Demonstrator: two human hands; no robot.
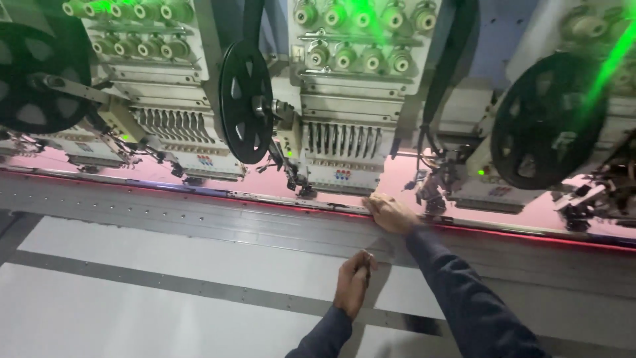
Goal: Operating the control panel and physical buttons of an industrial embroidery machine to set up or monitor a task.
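My right hand point(391, 213) reaches forward in a dark sleeve and rests on the grey metal frame rail point(199, 211), at the edge of the pink fabric point(397, 179) under the middle embroidery head point(341, 142). Its fingers look curled at the fabric edge; what they pinch is not clear. My left hand point(352, 282) hovers lower over the white table point(132, 292), fingers closed around a small thin metal tool point(368, 256).
A row of embroidery heads with needle bars and green thread cones point(358, 16) spans the back. Black spoked reels point(245, 101) point(540, 119) point(30, 76) hang between the heads. A red strip runs along the frame edge point(530, 237).
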